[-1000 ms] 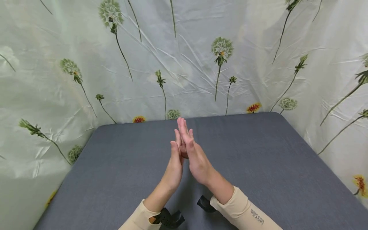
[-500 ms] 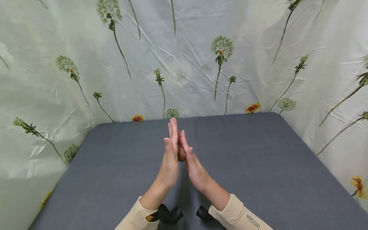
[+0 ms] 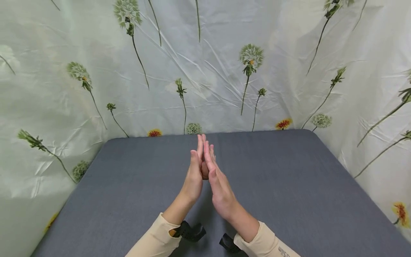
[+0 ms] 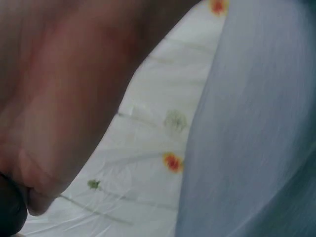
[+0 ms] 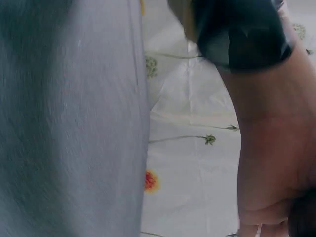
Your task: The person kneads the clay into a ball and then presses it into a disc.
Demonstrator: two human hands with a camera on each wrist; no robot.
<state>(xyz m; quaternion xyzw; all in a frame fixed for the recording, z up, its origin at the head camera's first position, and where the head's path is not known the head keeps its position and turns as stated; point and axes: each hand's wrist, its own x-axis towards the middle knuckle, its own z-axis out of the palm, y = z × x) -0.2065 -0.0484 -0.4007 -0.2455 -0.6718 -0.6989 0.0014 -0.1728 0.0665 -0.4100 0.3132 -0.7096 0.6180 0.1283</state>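
Observation:
In the head view my left hand [image 3: 192, 178] and right hand [image 3: 221, 192] stand palm to palm above the table, fingers straight and pointing away from me. Their fingertips come close together, while the wrists stay apart in an inverted V. A small brown rounded lump [image 3: 204, 172] is pressed between the palms, mostly hidden by them. In the left wrist view the dark round lump [image 4: 10, 207] shows at the lower left edge beside a blurred palm. The right wrist view has a dark rounded shape [image 5: 303, 215] at its lower right. I cannot tell what the lump is made of.
Below the hands spreads a grey cloth-covered table [image 3: 144, 192]. A pale curtain [image 3: 218, 71] printed with dandelions hangs behind it and along both sides. Black wrist cameras [image 3: 192, 232] stick out from under the cream sleeves [image 3: 157, 235].
The palms slide against each other: the right hand drew back and the left went forward, then the right moved forward again. Now the fingertips are nearly level. The lump stays between them.

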